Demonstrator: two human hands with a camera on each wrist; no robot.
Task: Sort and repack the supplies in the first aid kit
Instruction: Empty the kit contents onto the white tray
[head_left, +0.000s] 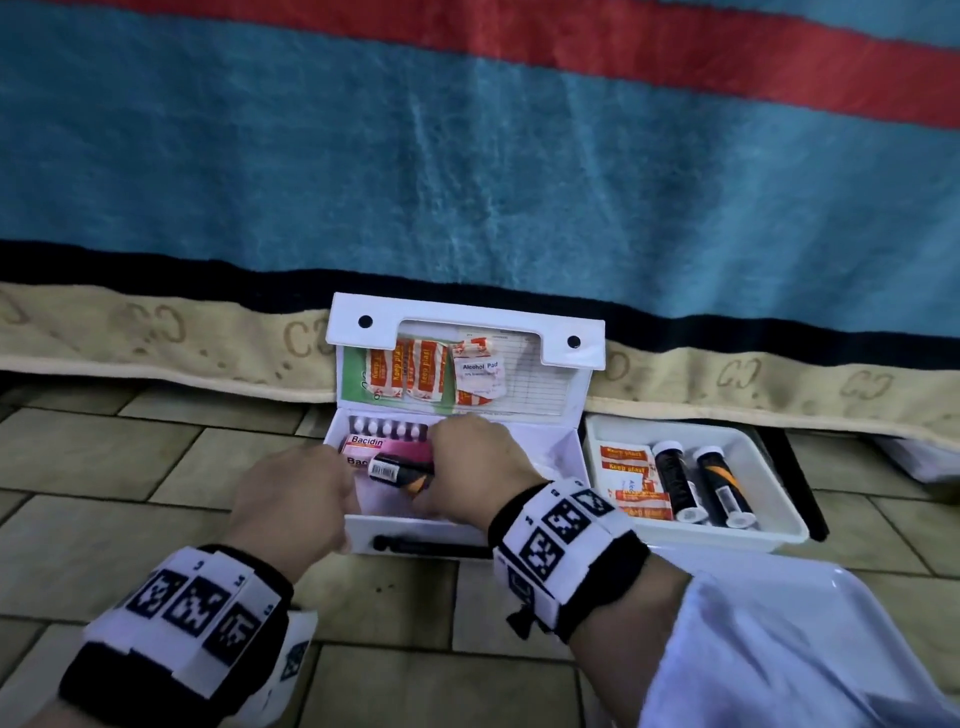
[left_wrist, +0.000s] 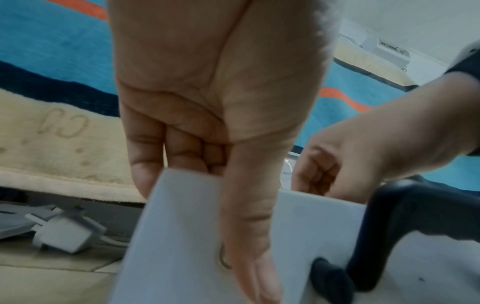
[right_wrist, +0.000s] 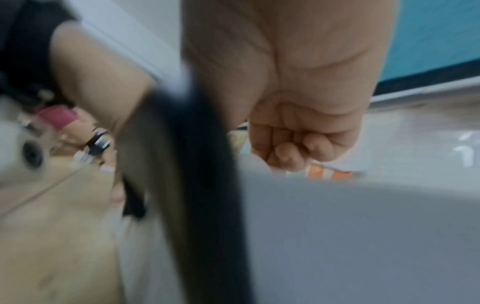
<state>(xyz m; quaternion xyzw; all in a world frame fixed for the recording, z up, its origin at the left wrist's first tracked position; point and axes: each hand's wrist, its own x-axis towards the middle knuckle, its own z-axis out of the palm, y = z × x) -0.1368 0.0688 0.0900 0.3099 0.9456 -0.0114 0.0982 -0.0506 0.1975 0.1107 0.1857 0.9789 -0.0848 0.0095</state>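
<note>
The white first aid kit (head_left: 550, 447) stands open on the tiled floor, its lid (head_left: 467, 322) leaning back against a blanket. Plasters (head_left: 405, 371) and an alcohol pad (head_left: 479, 374) sit in the lid pocket. Inside lie a blister strip (head_left: 387, 428) and pink Bacidin boxes (head_left: 366, 442). My right hand (head_left: 478, 462) is over the box, fingers curled, holding the orange end of a black tube (head_left: 397, 470) with a barcode. My left hand (head_left: 301, 493) grips the kit's front left corner (left_wrist: 182, 226), thumb on the front wall, fingers curled over the rim. The right wrist view is blurred.
A white tray (head_left: 758, 457) to the right of the kit holds plasters (head_left: 628, 462) and two black tubes (head_left: 678, 480). The kit's black handle (head_left: 426, 545) lies along its front. A second white tray (head_left: 831, 597) sits near my right forearm. A grey plug (left_wrist: 67, 230) lies under the bed.
</note>
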